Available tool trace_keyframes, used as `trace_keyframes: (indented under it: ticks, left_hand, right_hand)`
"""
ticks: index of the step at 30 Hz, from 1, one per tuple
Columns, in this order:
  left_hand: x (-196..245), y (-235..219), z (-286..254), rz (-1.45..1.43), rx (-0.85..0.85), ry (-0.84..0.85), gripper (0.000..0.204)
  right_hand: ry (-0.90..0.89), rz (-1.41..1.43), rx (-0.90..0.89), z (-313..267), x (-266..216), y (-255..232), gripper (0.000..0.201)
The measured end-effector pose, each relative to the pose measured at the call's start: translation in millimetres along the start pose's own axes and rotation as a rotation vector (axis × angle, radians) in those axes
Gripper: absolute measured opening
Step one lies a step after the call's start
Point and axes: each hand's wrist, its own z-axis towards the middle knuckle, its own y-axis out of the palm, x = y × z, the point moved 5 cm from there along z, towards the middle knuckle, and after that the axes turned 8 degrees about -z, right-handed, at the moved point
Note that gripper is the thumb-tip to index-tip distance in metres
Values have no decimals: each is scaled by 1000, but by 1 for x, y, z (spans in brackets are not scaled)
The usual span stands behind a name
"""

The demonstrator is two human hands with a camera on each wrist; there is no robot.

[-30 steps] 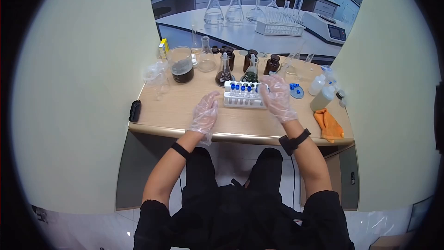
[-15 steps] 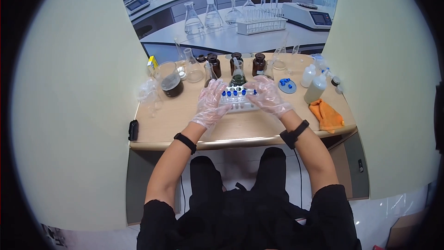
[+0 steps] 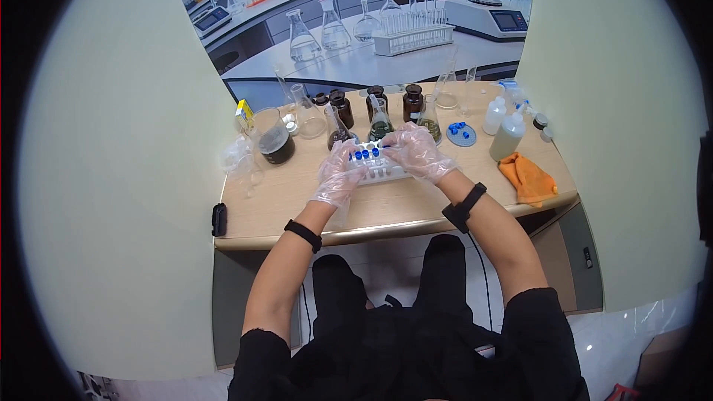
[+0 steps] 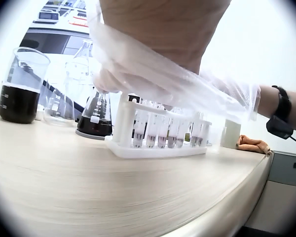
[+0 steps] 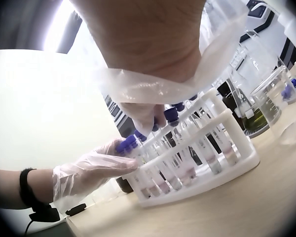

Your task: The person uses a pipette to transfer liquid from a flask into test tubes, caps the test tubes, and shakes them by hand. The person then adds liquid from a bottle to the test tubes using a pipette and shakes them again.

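A white rack (image 3: 390, 174) (image 4: 158, 152) (image 5: 207, 186) holds several upright clear tubes with pinkish contents and blue caps (image 3: 366, 154) (image 5: 171, 116). My gloved left hand (image 3: 339, 174) (image 5: 96, 170) grips the rack's left end, thumb at the front, fingers by the end caps. From above, my gloved right hand (image 3: 422, 152) (image 5: 143, 111) pinches at a blue cap in the row; its fingertips partly hide that cap. In the left wrist view, glove plastic covers the tube tops.
Behind the rack stand flasks with dark and green liquid (image 3: 381, 131) and brown bottles (image 3: 413, 104). A beaker of dark liquid (image 3: 276, 147) is at left. To the right are a dish of blue caps (image 3: 461, 134), plastic bottles (image 3: 508, 138) and an orange cloth (image 3: 528, 178).
My left hand has moved right and forward from the bare table to the rack's left end. My right hand has come in from the rack's right end over the caps. The head view has shifted.
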Motion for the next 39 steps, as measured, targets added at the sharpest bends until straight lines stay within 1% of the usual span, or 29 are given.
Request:
trace_keyframes:
  ticks: [1, 3, 4, 6, 7, 9, 10, 12, 14, 15, 16, 17, 19, 20, 22, 23, 24, 25, 27, 28, 30, 31, 32, 33, 34, 36, 38, 39]
  left_hand:
    - [0, 1, 1, 1, -1, 1, 56]
    - [-5, 2, 1, -171, -6, -103, 54]
    - [-1, 0, 2, -171, -7, -103, 54]
    - [-7, 2, -1, -249, -86, -412, 60]
    - [-12, 4, -3, -251, -86, -412, 60]
    - [-11, 5, -3, -225, -34, -257, 76]
    - [-11, 6, -3, -228, -29, -258, 76]
    - [-8, 4, -3, -167, 20, -206, 88]
    - [-12, 6, -3, -204, 29, -208, 91]
    - [-14, 8, -5, -237, 30, -207, 93]
    - [-12, 8, -6, -245, 38, -212, 93]
    - [-11, 7, -6, -220, 50, -215, 91]
    - [-4, 5, -4, -200, 71, -218, 89]
    - [1, 3, -5, -225, 50, -253, 85]
    - [1, 4, -7, -251, 32, -291, 81]
    - [0, 5, -8, -273, 43, -245, 76]
    - [0, 7, -9, -295, 54, -198, 71]
    - [1, 6, -9, -297, 58, -202, 71]
    - [-1, 5, -8, -402, 48, -252, 66]
    - [3, 3, -8, -403, 52, -253, 66]
    - [6, 1, -8, -462, 44, -321, 66]
    - [4, 2, -9, -464, 45, -322, 66]
    - [4, 3, -9, -413, 59, -259, 67]
    - [4, 3, -9, -361, 73, -196, 68]
    - [3, 4, -10, -362, 75, -196, 68]
    - [-1, 8, -11, -475, 86, -243, 71]
    - [-2, 7, -9, -430, 63, -272, 71]
    - [-3, 7, -9, -381, 39, -303, 71]
  right_hand:
    - [4, -11, 11, 0, -1, -1, 22]
    - [7, -14, 8, 0, -4, -2, 23]
    - [8, -19, 5, 0, -5, -2, 23]
    - [-1, -41, -9, 0, -6, -4, 25]
    - [-11, -64, -20, 0, -8, -4, 28]
    - [17, -45, -9, 0, -5, -12, 31]
    - [45, -24, 2, -2, -2, -17, 35]
    - [49, -41, 2, -7, 5, -28, 37]
    - [50, -58, -3, -11, 7, -40, 39]
    - [84, -38, -35, -15, 9, -43, 40]
    - [118, -19, -67, -18, 9, -44, 40]
    - [114, -27, -75, -19, 9, -45, 40]
    - [-14, -118, -75, -18, 5, -45, 37]
    - [-19, -123, -82, -17, 5, -44, 37]
    - [-144, -162, -67, -15, -2, -41, 37]
    - [-147, -163, -72, -13, 0, -40, 37]
    - [-195, -184, -112, -10, 1, -37, 37]
    - [-244, -204, -152, -9, -1, -35, 37]
    - [-231, -208, -179, -7, 0, -32, 36]
    - [-214, -212, -202, -7, 1, -30, 35]
    - [-201, -201, -218, -4, 2, -29, 32]
    - [-184, -186, -233, -3, 0, -29, 29]
    - [-185, -186, -236, -2, -3, -30, 29]
    - [-118, -120, -238, -1, -2, -32, 26]
    - [-52, -54, -237, 1, -2, -33, 24]
    - [-33, -71, -221, 3, 7, -24, 24]
    - [-11, -88, -205, 3, 9, -22, 24]
    - [-34, -104, -185, 3, 8, -21, 27]
